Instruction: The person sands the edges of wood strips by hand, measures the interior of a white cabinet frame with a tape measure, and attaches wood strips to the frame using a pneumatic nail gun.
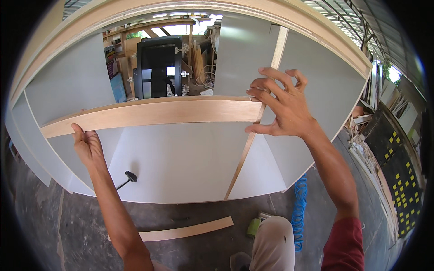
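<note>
A long pale wooden strip point(172, 113) spans the white cabinet carcass from its left side to the upright divider point(241, 169). My left hand point(88, 143) pinches the strip near its left end, thumb on the near face, most fingers hidden behind. At the other end, my right hand point(285, 106) straddles the strip where it meets the divider. Its bent fingers reach over the top edge and its thumb lies just below the bottom edge, by the divider; the other fingers are spread. Inside the carcass lies a black-headed mallet point(130, 176), its handle pointing toward me.
A second wooden strip point(190, 231) lies on the dark floor point(81, 221) before the carcass. A green tool point(254, 227) is by my knee, and a coiled blue hose point(299, 212) runs to its right. Beyond the carcass stand a black glossy panel point(158, 67) and stacked timber.
</note>
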A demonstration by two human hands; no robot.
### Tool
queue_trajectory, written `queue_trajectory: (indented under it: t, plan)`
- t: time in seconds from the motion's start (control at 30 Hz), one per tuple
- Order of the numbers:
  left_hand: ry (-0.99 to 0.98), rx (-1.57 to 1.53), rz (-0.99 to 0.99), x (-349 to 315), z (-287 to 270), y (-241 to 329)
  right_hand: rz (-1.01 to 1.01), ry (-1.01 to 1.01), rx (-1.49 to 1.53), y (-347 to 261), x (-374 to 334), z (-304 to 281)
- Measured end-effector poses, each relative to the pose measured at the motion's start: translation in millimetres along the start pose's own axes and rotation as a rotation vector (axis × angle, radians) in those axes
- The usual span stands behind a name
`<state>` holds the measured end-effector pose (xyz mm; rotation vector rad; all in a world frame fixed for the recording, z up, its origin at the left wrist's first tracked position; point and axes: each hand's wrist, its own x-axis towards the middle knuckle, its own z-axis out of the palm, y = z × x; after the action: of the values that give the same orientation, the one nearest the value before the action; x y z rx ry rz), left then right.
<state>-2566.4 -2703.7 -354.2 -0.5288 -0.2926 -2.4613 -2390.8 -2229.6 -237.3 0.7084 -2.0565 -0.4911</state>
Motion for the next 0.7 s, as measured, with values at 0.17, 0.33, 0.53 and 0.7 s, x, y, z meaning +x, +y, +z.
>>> queue_trajectory:
  t: [0.17,0.33,0.53,0.7]
  plan:
    - [-0.020,0.001,0.006,3,-6,-7,-0.035,0.090,-0.068,5,-6,16]
    - [-0.017,0.003,0.016,3,-3,-2,-0.013,0.135,0.015,0,-3,18]
    - [-0.051,-0.010,-0.016,9,-13,-2,-0.010,0.167,0.013,-1,-6,22]
    - [-0.058,-0.052,-0.032,10,-11,0,-0.013,0.207,0.049,-1,-6,24]
